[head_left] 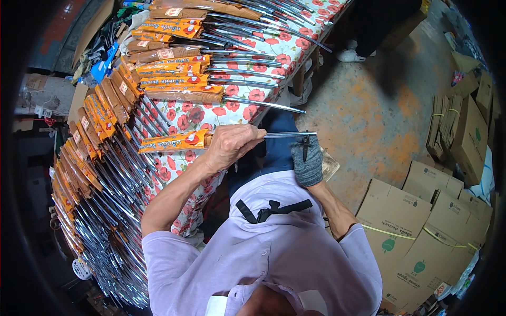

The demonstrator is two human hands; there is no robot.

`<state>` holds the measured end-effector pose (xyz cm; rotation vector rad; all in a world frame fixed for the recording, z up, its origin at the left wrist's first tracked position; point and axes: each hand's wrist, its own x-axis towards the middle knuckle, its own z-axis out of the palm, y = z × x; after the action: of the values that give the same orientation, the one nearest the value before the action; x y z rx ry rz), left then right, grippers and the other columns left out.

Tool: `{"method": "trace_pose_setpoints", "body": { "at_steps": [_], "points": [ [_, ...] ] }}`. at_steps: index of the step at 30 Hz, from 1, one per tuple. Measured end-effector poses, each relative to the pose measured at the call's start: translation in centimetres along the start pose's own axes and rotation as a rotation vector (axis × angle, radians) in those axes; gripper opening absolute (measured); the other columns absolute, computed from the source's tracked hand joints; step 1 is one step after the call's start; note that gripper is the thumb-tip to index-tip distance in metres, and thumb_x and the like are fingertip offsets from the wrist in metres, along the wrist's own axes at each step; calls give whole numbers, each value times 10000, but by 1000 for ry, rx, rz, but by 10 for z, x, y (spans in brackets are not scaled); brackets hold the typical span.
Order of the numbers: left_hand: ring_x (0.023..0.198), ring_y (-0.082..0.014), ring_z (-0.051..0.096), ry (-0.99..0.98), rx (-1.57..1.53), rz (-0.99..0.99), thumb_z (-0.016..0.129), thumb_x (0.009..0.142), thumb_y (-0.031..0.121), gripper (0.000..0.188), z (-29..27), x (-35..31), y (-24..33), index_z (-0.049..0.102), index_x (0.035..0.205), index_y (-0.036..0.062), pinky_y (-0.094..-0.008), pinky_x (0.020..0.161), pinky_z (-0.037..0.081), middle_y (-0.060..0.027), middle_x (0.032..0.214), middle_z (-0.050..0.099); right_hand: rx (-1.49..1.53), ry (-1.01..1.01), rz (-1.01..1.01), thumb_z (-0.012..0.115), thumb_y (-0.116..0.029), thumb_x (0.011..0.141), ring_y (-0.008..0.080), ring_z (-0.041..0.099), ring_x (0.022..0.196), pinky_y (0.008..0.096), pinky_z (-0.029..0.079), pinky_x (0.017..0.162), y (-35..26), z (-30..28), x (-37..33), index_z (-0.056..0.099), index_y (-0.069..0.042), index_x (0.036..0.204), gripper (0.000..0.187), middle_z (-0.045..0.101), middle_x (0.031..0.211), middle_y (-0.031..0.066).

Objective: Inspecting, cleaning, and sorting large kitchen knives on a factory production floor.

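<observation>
A long bundled tool with a shiny metal tube [287, 135] and an orange printed sleeve over a brown head [174, 142] lies crosswise in front of my body. My bare left hand [232, 146] is closed around it where the brown part meets the tube. At the tube's free end is my right hand [307, 166], in a grey knitted glove. A slim black piece [305, 148] shows between its fingers and reaches up to the tube. Its fingers look curled round that piece, though their tips are hidden.
Several similar tools [179, 68] lie across the table with a red-flowered cloth [237, 110], and more are heaped at left [105, 226]. Flattened cardboard boxes [395, 210] lean at right on the stained concrete floor [358, 121]. Another person's foot [352, 56] shows at the top.
</observation>
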<state>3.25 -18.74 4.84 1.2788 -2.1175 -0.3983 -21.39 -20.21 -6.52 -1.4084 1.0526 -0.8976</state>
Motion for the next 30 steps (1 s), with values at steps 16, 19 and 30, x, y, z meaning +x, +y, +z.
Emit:
{"method": "trace_pose_setpoints", "body": {
  "at_steps": [16,19,30],
  "points": [
    [682,-277,643,-460,89,61,623,917,190,137,-23,-36,27,557,995,99,-436,562,509,-67,760,557,-246,140,-235,585,-252,998,239,599,1118,372,464,980,57,-26,-50,547,17,1271,385,627,1239,159],
    [688,-258,645,-556,188,114,604,899,185,154,-43,-56,34,544,1019,111,-443,558,510,-55,767,551,-354,189,-21,565,-232,1009,244,602,1099,389,464,984,71,-32,-41,537,3,1298,373,634,1205,142],
    [1032,-233,630,-691,984,-69,706,788,89,379,-208,-131,-117,556,1121,189,-404,806,546,-42,993,620,-15,-157,110,627,-178,958,290,602,1115,395,474,987,72,12,-20,515,32,1318,431,618,1220,166]
  ]
}}
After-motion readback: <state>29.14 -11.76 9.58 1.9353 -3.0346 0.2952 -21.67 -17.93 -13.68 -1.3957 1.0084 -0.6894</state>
